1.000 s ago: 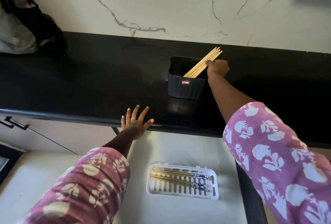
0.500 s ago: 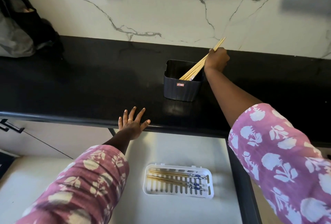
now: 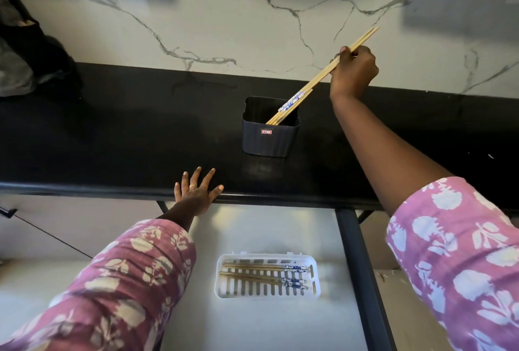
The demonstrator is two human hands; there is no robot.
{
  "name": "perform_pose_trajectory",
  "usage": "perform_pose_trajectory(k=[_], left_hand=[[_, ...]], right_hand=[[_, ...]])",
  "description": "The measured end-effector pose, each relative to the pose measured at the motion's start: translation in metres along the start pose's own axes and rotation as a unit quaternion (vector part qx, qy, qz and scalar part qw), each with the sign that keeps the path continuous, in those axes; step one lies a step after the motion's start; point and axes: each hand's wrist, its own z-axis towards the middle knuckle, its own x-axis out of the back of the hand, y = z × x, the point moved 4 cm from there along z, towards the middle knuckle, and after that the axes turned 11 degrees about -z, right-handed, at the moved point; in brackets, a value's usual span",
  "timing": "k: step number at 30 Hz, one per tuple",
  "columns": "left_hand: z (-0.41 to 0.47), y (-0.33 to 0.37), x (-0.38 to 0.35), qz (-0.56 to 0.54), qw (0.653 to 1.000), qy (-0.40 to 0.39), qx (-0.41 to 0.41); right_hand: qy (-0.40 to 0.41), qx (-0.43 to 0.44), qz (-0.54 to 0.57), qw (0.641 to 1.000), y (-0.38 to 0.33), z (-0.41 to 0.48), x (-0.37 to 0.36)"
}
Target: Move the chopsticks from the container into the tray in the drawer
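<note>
head view: the right hand (image 3: 354, 72) is raised above the far side of the black counter (image 3: 112, 140), in front of the veined marble wall (image 3: 224, 13). its fingers and thumb are curled round a pair of held chopsticks (image 3: 323, 75), pinching them near their upper ends. the pair slants down to the left, plain tips up past the knuckles, and the blue and white patterned ends hang just over the open mouth of the container (image 3: 269, 137). whether those ends touch the container's rim i cannot tell. the container is a dark ribbed tub with a small red label, standing upright on the counter. more wooden sticks (image 3: 276, 117) lean inside it against its right side; their number i cannot tell.

the left hand (image 3: 196, 193) lies flat on the near edge of the counter, fingers straight and spread, gripping nothing, a ring (image 3: 192, 186) on one finger. both arms wear pink floral sleeves (image 3: 449, 252).

below the counter the drawer (image 3: 252, 232) stands open, pale inside. the white slotted tray (image 3: 266, 296) sits on its floor, and several tray chopsticks (image 3: 261, 274) lie lengthwise in it, patterned ends to the right. a dark bag (image 3: 28, 55) rests at the far left of the counter
</note>
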Motion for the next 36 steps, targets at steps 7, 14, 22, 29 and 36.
perform_pose_trajectory(k=[7, 14, 22, 29, 36], left_hand=[[0.0, -0.002, -0.003, -0.009, 1.0, 0.015, 0.005], [0.009, -0.008, -0.008, -0.007, 1.0, 0.025, 0.002], [0.018, -0.013, -0.012, 0.002, 1.0, 0.024, 0.001], [0.021, -0.013, -0.012, 0.0, 1.0, 0.024, -0.003], [0.016, -0.011, -0.009, 0.002, 1.0, 0.027, -0.008]], right_hand=[[-0.075, 0.005, 0.078, 0.994, 0.005, -0.04, 0.021], [-0.262, 0.16, -0.17, 0.936, 0.046, -0.16, -0.004], [-0.431, 0.418, -0.338, 0.725, 0.112, -0.32, -0.03], [-0.463, 0.41, -0.402, 0.675, 0.153, -0.376, -0.031], [-0.484, 0.416, -0.423, 0.644, 0.182, -0.395, -0.035]])
